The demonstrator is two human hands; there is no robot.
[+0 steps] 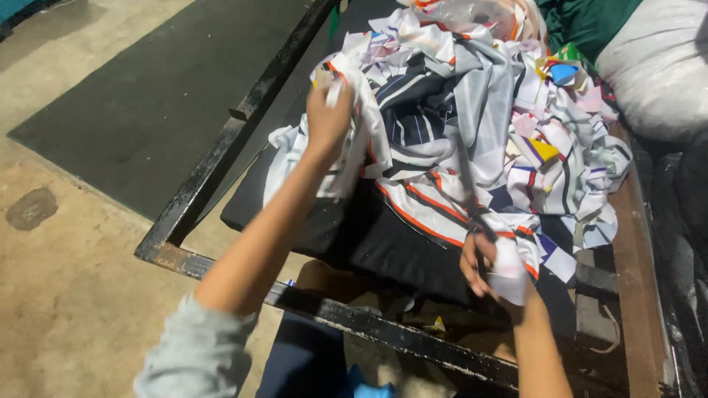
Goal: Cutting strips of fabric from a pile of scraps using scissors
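Note:
A heap of striped white, navy and orange fabric pieces [457, 110] lies on a black cushion [369, 236] inside a black metal frame [221, 147]. My left hand [328, 110] is raised at the heap's left side and grips a strip of the white fabric. My right hand [483, 262] is at the heap's near edge, closed around dark scissors [466, 184] whose blades point up into the cloth, with a white scrap [510, 276] against the palm.
A white stuffed sack [653, 66] and green cloth [590, 22] sit at the back right. Small coloured offcuts [553, 74] top the heap. A dark mat [147, 96] lies on the concrete floor at left. A rusty frame rail [634, 280] runs along the right.

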